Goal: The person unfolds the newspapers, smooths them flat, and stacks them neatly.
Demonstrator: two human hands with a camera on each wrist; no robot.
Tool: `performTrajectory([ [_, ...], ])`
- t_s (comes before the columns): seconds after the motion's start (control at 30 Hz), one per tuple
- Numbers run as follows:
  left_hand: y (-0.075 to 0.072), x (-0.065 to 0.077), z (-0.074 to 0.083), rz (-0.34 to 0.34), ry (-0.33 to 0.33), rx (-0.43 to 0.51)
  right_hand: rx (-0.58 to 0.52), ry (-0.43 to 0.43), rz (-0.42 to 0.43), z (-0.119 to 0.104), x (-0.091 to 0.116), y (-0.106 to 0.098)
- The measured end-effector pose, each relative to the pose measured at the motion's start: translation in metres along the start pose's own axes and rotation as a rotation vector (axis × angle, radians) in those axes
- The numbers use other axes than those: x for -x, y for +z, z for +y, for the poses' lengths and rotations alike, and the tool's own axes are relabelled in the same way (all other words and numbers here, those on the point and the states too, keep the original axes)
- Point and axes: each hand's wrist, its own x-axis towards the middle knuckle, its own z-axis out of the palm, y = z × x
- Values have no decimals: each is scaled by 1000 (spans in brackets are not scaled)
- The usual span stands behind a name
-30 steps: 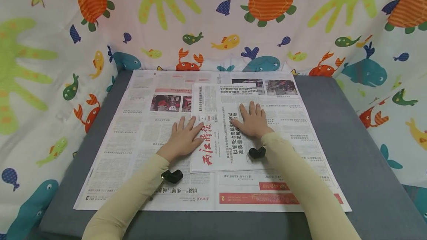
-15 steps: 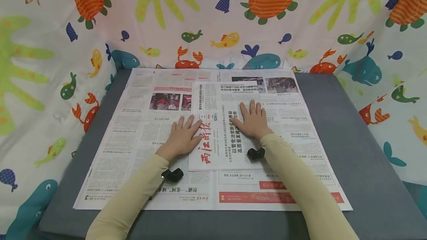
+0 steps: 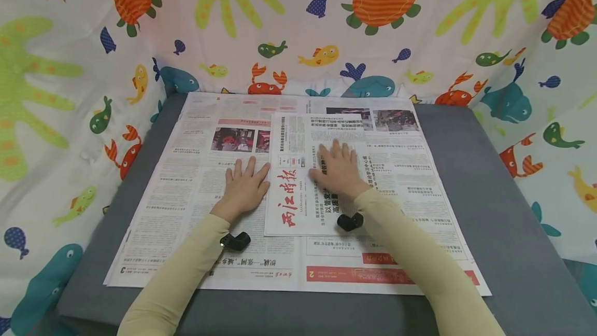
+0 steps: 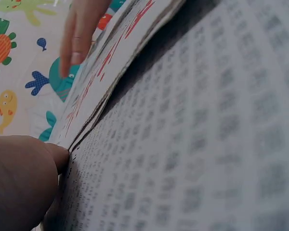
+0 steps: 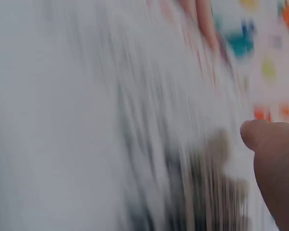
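Note:
A small folded newspaper [image 3: 298, 206] with red title characters lies on a larger spread newspaper [image 3: 172, 206]. My left hand [image 3: 243, 188], fingers spread and straight, is over the spread newspaper just left of the folded one's edge. In the left wrist view its thumb [image 4: 24, 178] appears right at that layered edge [image 4: 106, 96]. My right hand [image 3: 339, 170] is laid over the folded newspaper's printed headline, fingers extended. The right wrist view is motion-blurred; the right thumb [image 5: 269, 159] shows at its right side, and fingers of the left hand [image 5: 204, 21] at the top.
The spread newspaper covers much of a grey table [image 3: 508, 253]. A white curtain [image 3: 298, 14] printed with sea animals hangs behind and along both sides. A small black device [image 3: 235, 241] sits at the left wrist and another black device [image 3: 350, 222] at the right.
My left hand has slid left, off the folded newspaper's edge. My right hand has moved left across the folded newspaper, which stays in about the same place.

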Motion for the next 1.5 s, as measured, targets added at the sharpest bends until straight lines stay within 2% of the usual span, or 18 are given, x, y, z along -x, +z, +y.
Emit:
performTrajectory([
  [0.17,2,-2,0,-7,-12,-25,6,-161,-139,-60,20,12],
  [0.23,3,-3,1,-6,-11,-37,23,-192,-185,-73,25,18],
  [0.33,5,-4,1,-8,-8,-49,29,-200,-190,-82,29,25],
  [0.47,5,-3,1,-2,-10,-56,3,-194,-173,-83,29,29],
  [0.87,7,-3,0,-2,-15,-60,-10,-181,-210,-83,27,28],
  [1.03,7,-3,-1,-2,-18,-56,-33,-193,-173,-80,24,29],
  [1.3,7,-3,-1,-10,-12,-35,-200,-176,-94,-77,23,21],
  [1.5,4,-1,-2,-11,1,17,-424,-183,-40,-72,22,3],
])
